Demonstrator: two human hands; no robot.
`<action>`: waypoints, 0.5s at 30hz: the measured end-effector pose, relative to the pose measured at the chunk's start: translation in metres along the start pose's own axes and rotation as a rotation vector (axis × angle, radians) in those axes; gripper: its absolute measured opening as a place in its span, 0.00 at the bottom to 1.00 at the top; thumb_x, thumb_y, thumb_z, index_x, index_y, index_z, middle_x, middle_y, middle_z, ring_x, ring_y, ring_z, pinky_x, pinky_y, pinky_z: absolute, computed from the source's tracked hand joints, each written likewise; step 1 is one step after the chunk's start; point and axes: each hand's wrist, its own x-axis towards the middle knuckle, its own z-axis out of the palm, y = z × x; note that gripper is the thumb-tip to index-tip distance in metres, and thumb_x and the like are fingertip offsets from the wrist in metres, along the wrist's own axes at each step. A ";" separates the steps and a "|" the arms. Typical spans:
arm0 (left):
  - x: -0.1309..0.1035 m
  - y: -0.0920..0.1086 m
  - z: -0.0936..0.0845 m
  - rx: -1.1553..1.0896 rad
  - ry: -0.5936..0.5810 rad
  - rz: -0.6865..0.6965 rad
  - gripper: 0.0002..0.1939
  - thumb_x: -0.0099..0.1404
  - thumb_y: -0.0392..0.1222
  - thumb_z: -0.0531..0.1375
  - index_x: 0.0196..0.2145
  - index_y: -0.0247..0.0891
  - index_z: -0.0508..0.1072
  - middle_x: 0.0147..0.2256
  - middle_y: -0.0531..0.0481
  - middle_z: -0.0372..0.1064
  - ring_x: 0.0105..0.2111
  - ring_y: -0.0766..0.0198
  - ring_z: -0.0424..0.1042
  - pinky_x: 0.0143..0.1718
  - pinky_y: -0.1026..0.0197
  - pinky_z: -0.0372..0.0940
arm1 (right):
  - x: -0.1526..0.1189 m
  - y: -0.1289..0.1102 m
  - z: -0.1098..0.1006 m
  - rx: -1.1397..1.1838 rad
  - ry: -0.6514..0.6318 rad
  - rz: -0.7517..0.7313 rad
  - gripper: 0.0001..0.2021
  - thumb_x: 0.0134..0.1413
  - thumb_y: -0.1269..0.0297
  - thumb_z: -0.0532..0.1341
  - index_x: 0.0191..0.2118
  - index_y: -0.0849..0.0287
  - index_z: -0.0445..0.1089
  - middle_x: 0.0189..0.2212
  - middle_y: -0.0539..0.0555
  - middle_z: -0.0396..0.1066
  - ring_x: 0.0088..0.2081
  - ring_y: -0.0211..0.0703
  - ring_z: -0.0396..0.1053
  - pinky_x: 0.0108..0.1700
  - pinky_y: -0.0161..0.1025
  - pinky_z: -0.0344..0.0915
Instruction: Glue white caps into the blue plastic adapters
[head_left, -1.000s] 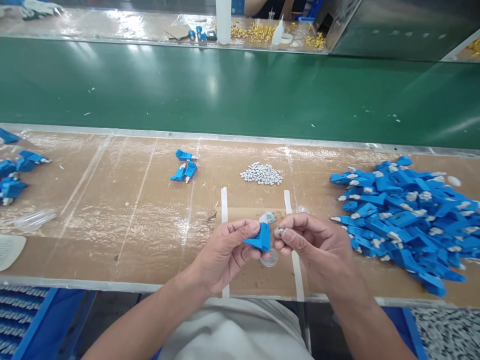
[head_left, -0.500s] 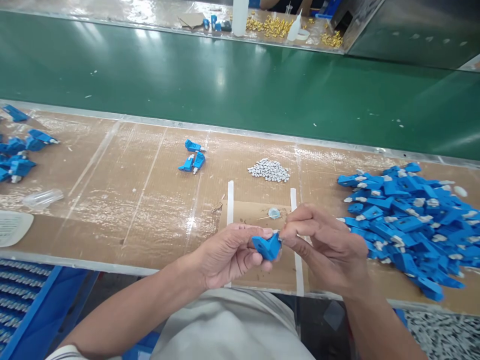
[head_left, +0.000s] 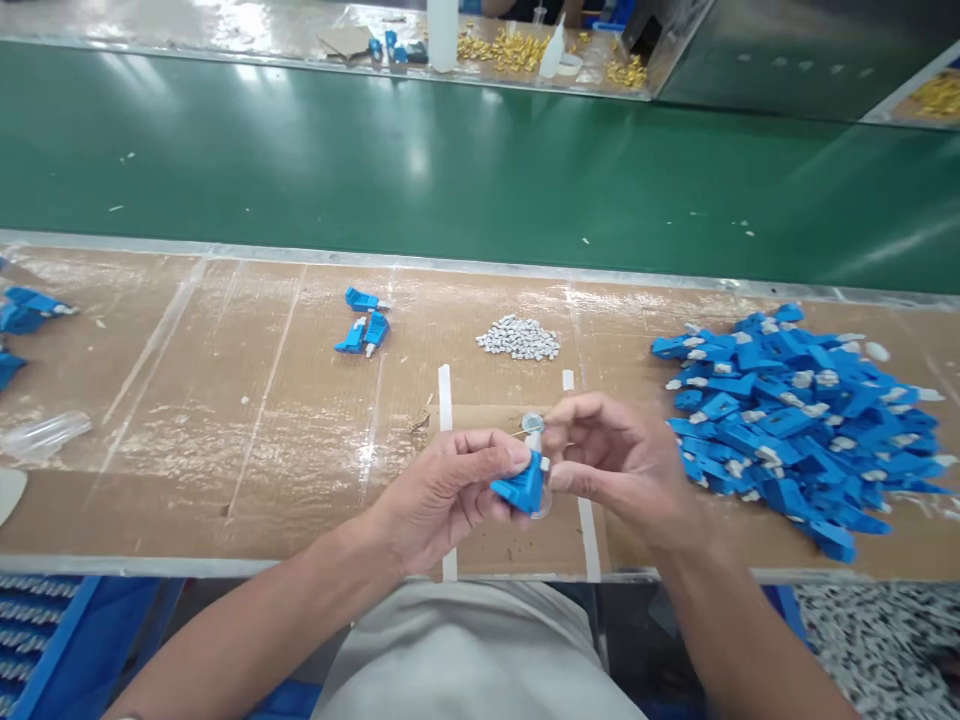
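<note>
My left hand (head_left: pixel 442 490) pinches a blue plastic part (head_left: pixel 521 488) between thumb and fingers, over the taped cardboard mat. A whitish piece (head_left: pixel 534 441) sticks up from the part's top end. My right hand (head_left: pixel 626 465) is just to the right, slightly blurred, thumb and forefinger apart. Its thumb tip is close beside the blue part; whether it touches cannot be made out. Behind the fingertips lies a small round dish (head_left: pixel 532 422) with a thin stick (head_left: pixel 519 433) by it. Something clear and rounded shows partly below the blue part.
A large heap of blue parts with whitish pieces (head_left: pixel 795 420) lies right. Small grey pieces (head_left: pixel 519 338) are piled ahead, several blue parts (head_left: pixel 366 322) left of them. A clear plastic container (head_left: pixel 46 437) lies far left. A green belt (head_left: pixel 450 170) runs beyond the table.
The blue part has turned in my left hand, its whitish end now pointing up. My right thumb and forefinger have come apart from their pinch at the part. The view has shifted right.
</note>
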 end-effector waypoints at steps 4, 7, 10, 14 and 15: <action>0.000 0.006 0.009 0.105 0.057 0.057 0.09 0.61 0.42 0.69 0.27 0.34 0.79 0.24 0.52 0.71 0.22 0.74 0.69 0.26 0.75 0.69 | 0.001 0.007 0.012 0.331 -0.073 0.130 0.24 0.52 0.56 0.74 0.54 0.55 0.75 0.30 0.49 0.72 0.26 0.35 0.71 0.26 0.30 0.71; 0.006 0.013 0.012 0.187 0.149 0.074 0.07 0.56 0.42 0.72 0.31 0.36 0.82 0.28 0.50 0.75 0.26 0.71 0.71 0.29 0.75 0.71 | 0.009 0.011 0.016 0.396 -0.079 0.121 0.21 0.52 0.53 0.73 0.50 0.57 0.79 0.29 0.48 0.72 0.24 0.30 0.68 0.25 0.27 0.67; 0.016 0.017 0.014 0.247 0.265 0.076 0.14 0.47 0.42 0.76 0.35 0.42 0.84 0.34 0.50 0.79 0.26 0.68 0.73 0.25 0.75 0.71 | 0.015 0.012 0.012 0.428 -0.072 0.042 0.18 0.53 0.56 0.73 0.48 0.57 0.80 0.36 0.50 0.74 0.28 0.31 0.69 0.27 0.27 0.68; 0.018 0.012 0.013 0.355 0.379 0.085 0.22 0.44 0.46 0.75 0.41 0.49 0.84 0.41 0.51 0.81 0.32 0.57 0.78 0.27 0.68 0.77 | 0.013 0.011 0.014 0.456 -0.031 -0.077 0.18 0.42 0.64 0.79 0.43 0.58 0.82 0.30 0.45 0.71 0.26 0.32 0.70 0.25 0.28 0.69; 0.018 0.010 0.010 0.393 0.381 0.096 0.22 0.47 0.47 0.74 0.43 0.51 0.84 0.43 0.52 0.81 0.35 0.54 0.79 0.28 0.65 0.78 | 0.014 0.012 0.015 0.468 -0.018 -0.079 0.19 0.39 0.66 0.79 0.41 0.58 0.82 0.30 0.44 0.71 0.25 0.32 0.70 0.25 0.28 0.70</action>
